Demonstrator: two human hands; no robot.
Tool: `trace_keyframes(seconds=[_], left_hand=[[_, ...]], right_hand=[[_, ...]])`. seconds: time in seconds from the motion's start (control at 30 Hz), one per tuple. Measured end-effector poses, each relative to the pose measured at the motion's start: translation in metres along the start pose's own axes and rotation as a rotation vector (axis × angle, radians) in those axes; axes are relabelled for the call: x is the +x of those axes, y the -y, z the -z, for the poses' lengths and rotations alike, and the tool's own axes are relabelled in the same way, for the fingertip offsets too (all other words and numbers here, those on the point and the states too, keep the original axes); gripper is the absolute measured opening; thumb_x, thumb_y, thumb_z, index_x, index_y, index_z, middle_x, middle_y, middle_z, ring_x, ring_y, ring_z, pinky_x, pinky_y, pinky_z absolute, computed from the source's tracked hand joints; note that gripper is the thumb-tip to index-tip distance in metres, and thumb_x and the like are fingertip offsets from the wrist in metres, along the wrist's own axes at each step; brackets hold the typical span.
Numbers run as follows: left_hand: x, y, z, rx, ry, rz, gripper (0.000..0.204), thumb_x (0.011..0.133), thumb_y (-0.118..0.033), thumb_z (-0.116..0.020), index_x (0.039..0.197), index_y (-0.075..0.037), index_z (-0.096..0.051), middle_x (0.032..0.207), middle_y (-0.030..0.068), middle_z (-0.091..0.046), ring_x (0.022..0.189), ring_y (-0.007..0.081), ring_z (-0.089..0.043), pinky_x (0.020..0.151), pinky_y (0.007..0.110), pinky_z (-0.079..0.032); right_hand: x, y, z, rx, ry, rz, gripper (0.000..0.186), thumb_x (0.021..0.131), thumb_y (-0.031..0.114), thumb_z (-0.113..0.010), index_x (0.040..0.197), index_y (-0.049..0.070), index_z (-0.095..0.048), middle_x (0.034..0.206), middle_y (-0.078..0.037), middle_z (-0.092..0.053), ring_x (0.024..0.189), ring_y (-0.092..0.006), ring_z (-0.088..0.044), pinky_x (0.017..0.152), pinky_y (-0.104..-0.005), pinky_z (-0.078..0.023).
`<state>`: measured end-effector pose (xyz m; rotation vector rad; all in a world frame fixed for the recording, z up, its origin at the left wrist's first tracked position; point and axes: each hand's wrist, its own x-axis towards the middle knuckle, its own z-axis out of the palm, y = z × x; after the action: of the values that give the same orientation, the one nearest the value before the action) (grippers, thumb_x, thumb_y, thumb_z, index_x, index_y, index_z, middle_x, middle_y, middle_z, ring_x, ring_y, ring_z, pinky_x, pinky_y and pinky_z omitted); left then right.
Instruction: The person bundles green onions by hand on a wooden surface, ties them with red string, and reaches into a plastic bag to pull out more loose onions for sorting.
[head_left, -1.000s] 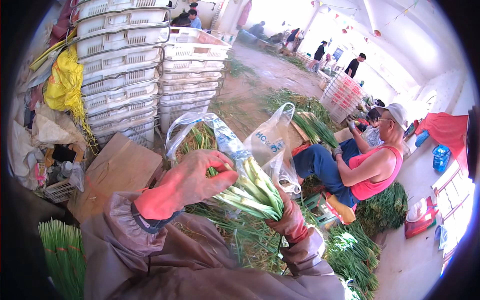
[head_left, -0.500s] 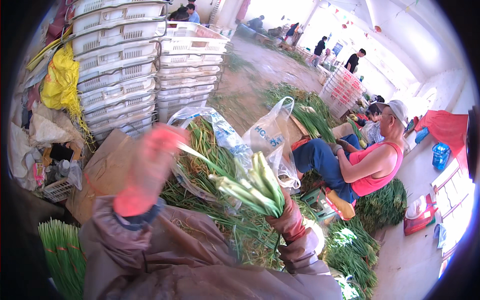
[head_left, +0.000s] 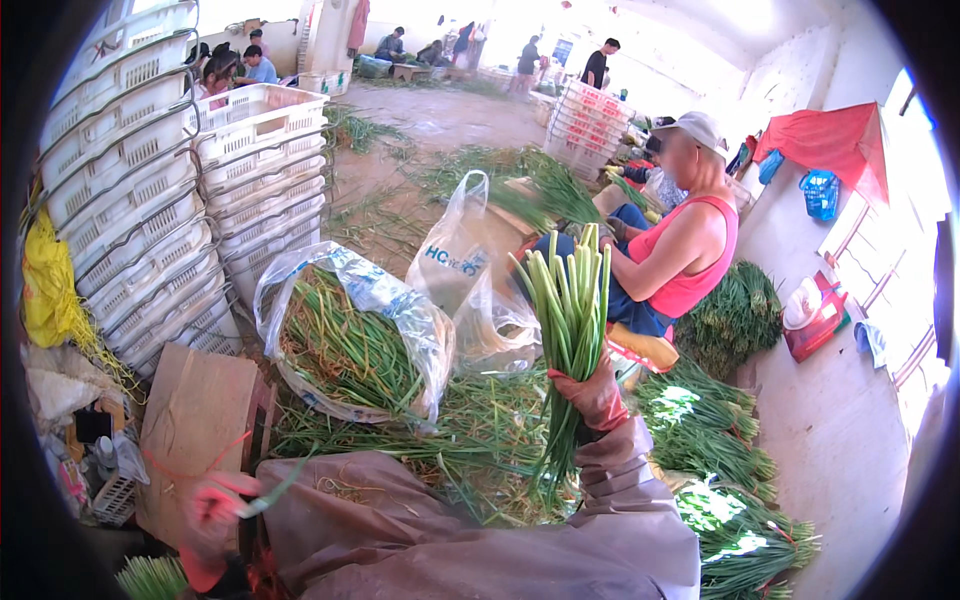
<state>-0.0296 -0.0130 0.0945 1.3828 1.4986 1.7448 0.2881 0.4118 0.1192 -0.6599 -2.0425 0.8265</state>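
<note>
My right hand (head_left: 592, 395), in a reddish-brown glove, is closed around a bunch of long green onion-like stalks (head_left: 568, 310). The bunch stands nearly upright, pale thick ends up, with thin leaves hanging below the fist. Low on the left, my left hand (head_left: 212, 512) is slightly blurred, its fingers pinched on a loose green leaf (head_left: 285, 484). A brown apron (head_left: 400, 530) covers my lap beneath both hands. Ahead, a clear plastic bag (head_left: 425, 345) is full of green and yellowed leaves (head_left: 340, 340); more loose leaves (head_left: 490, 425) lie around it.
Stacked white crates (head_left: 265, 150) rise at the left, with a wooden board (head_left: 190, 420) in front. A seated person in a pink top (head_left: 690, 245) works at my right, near heaped green bundles (head_left: 710, 420). Another plastic bag (head_left: 475, 280) stands ahead. Other people are farther back.
My left hand has dropped down and left, with the leaf now away from the bunch. My right hand has tilted the bunch upright. The whole view has turned rightward.
</note>
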Motion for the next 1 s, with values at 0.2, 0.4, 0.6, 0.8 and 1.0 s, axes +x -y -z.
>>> trace_keyframes(seconds=[0.2,0.4,0.6,0.8,1.0], left_hand=[[0.127,-0.015,-0.106,-0.107,0.442,-0.090,0.105,0.067,-0.054,-0.077,0.141,0.002,-0.027,0.141,0.0208,-0.037,0.134,0.0301,-0.031,0.111,0.041,-0.022],[0.150,0.046,-0.151,-0.653,-0.101,-0.043,0.098,0.071,-0.018,-0.081,0.144,-0.001,-0.017,0.136,0.0187,-0.043,0.127,0.0268,-0.044,0.105,0.039,-0.035],[0.101,0.051,-0.104,-0.757,-0.470,0.136,0.058,0.079,-0.015,-0.074,0.126,0.002,-0.046,0.100,0.0103,-0.063,0.092,0.0204,-0.063,0.083,0.035,-0.051],[0.075,0.071,-0.056,-0.839,-0.903,0.005,0.046,0.079,-0.010,-0.072,0.119,0.000,-0.051,0.092,0.0082,-0.063,0.081,0.0197,-0.064,0.075,0.034,-0.053],[0.064,0.091,-0.025,-0.731,-1.170,-0.178,0.045,0.079,-0.008,-0.071,0.120,-0.001,-0.052,0.092,0.0071,-0.063,0.083,0.0176,-0.061,0.076,0.032,-0.050]], right_hand=[[0.010,0.023,-0.026,0.105,0.235,0.040,0.072,0.070,0.001,-0.073,0.131,0.004,-0.035,0.112,-0.005,-0.059,0.102,-0.0153,-0.057,0.087,-0.0298,-0.046],[-0.022,0.052,-0.155,0.259,0.765,0.087,0.076,0.074,0.007,-0.073,0.137,0.008,-0.030,0.112,-0.006,-0.059,0.101,-0.0192,-0.058,0.084,-0.0326,-0.048],[-0.040,0.090,-0.225,0.495,1.089,-0.177,0.081,0.075,0.008,-0.074,0.141,0.006,-0.026,0.123,-0.007,-0.052,0.109,-0.0168,-0.052,0.090,-0.0314,-0.044],[-0.029,0.113,-0.262,0.632,1.267,-0.165,0.115,0.064,0.024,-0.085,0.147,0.003,-0.008,0.146,-0.018,-0.028,0.133,-0.0263,-0.032,0.108,-0.0363,-0.028],[-0.027,0.142,-0.332,0.361,1.073,0.294,0.114,0.065,0.012,-0.082,0.149,0.012,-0.005,0.142,-0.012,-0.037,0.124,-0.0238,-0.044,0.101,-0.0345,-0.038]])
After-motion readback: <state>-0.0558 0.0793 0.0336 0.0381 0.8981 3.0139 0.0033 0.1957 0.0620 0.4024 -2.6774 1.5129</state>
